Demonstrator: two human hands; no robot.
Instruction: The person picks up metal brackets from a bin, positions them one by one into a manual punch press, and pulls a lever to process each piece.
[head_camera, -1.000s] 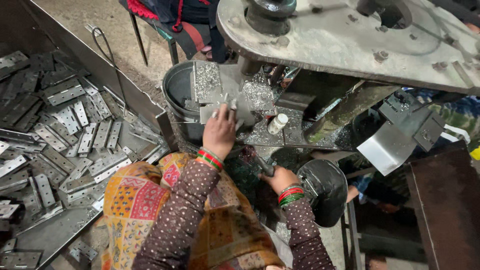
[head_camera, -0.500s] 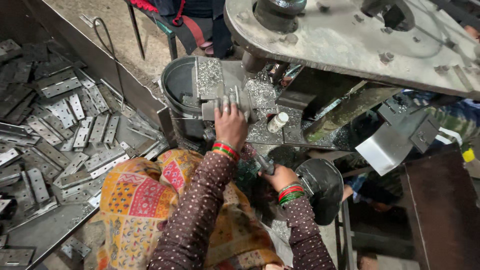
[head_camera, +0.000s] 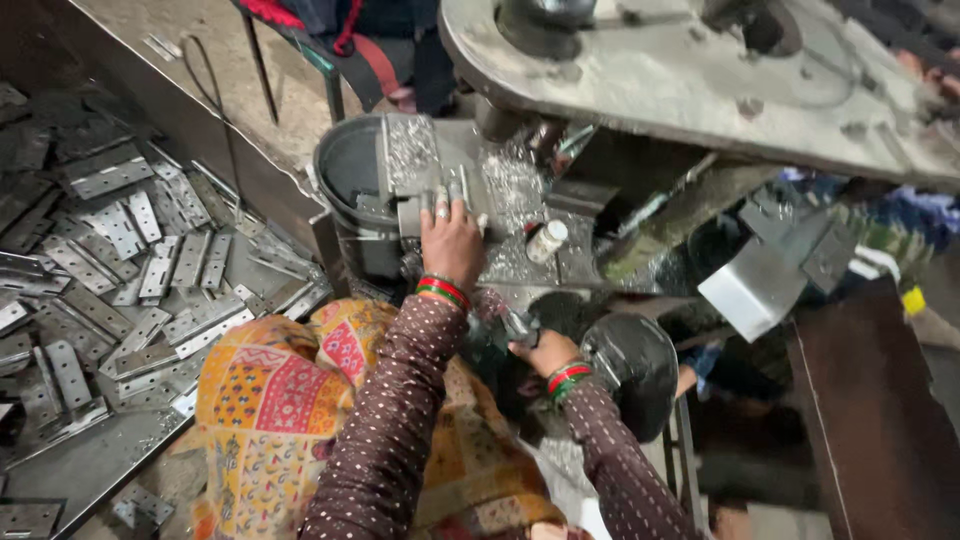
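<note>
Left hand (head_camera: 452, 238) grip flat, pressing metal plate (head_camera: 432, 205) on press bed; right hand (head_camera: 545, 350) grip closed round handle. Plate pile (head_camera: 120, 270) left of grip unworked.

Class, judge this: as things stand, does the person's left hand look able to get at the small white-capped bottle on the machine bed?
Probably yes: the left hand rests on the metal piece beside the small white-capped bottle, with nothing visible between them.

Two hands (head_camera: 452, 240) — one small white bottle (head_camera: 546, 240), one dark bucket (head_camera: 345, 170), metal plates (head_camera: 120, 230) past counting.
</note>
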